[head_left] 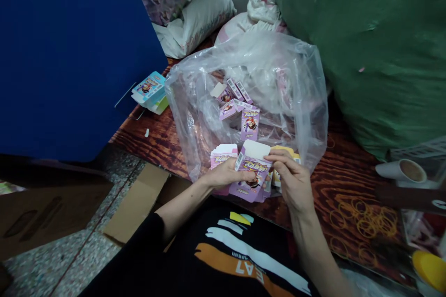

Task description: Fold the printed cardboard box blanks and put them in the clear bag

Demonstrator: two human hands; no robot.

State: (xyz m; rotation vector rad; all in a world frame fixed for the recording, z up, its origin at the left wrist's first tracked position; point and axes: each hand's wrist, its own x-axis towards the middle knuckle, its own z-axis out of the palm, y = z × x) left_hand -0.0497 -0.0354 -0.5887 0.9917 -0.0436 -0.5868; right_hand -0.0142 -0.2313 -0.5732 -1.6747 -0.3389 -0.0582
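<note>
A small purple printed carton (252, 174) with its white flap up is between my hands, close to the table's near edge. My left hand (228, 174) is closed on its left side, thumb across the printed front. At the upper right corner, the fingers of my right hand (292, 178) pinch the carton's edge by the flap. Flattened purple cartons (223, 153) lie in a stack beside my left hand, partly covered by it. Yellow cartons (277, 178) show behind my right hand. Beyond, a clear plastic bag (195, 116) lies wide open with several purple boxes (250, 124) inside.
Blue-and-green cartons (149, 90) lie at the left by a large blue panel (69, 55). A green sack (376, 55) bulges at the right, near a paper cup (400, 170) and yellow rubber bands (374, 218). White sacks (205, 14) stand behind; cardboard (139, 204) sits below left.
</note>
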